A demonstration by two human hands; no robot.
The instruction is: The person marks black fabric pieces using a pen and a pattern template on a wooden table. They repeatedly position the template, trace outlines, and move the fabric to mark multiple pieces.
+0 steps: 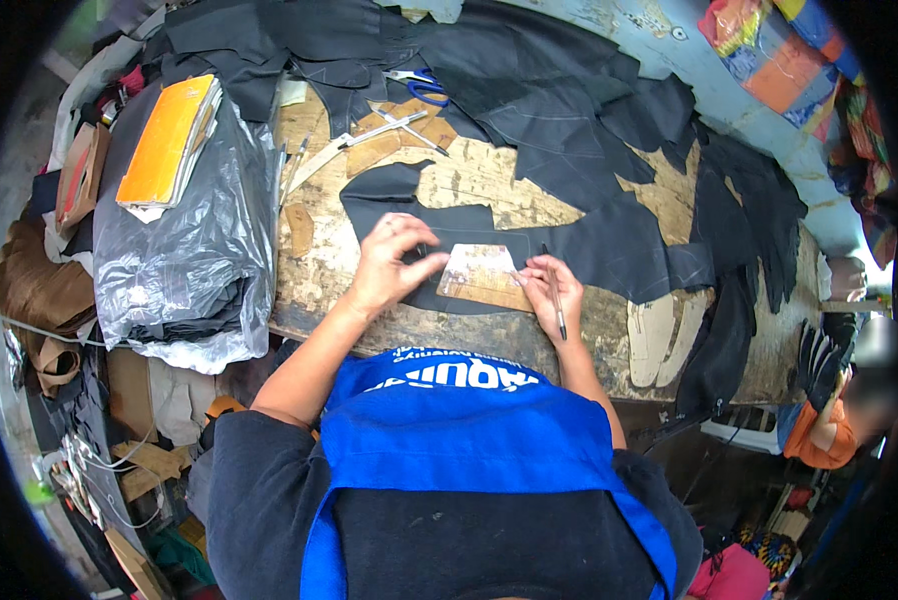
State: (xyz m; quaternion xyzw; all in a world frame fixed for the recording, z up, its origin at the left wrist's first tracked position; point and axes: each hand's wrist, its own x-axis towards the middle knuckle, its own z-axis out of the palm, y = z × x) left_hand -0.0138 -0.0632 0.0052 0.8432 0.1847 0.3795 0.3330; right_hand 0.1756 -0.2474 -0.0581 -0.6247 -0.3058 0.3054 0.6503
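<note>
My left hand [393, 259] presses flat on a brown cardboard pattern piece [481, 276] that lies on a dark cloth piece [609, 245] on the worn wooden table [319, 270]. My right hand [554, 292] holds a thin dark pen-like marker [557, 312] at the right edge of the pattern, its tip near the cloth. The fingers of both hands touch the pattern from either side.
More dark cloth pieces [539, 90] cover the far half of the table, with blue-handled scissors [424, 88] and a metal tool [389, 128]. A plastic-wrapped bundle [184, 240] with an orange book [164, 140] lies at left. Another person [839, 420] sits at lower right.
</note>
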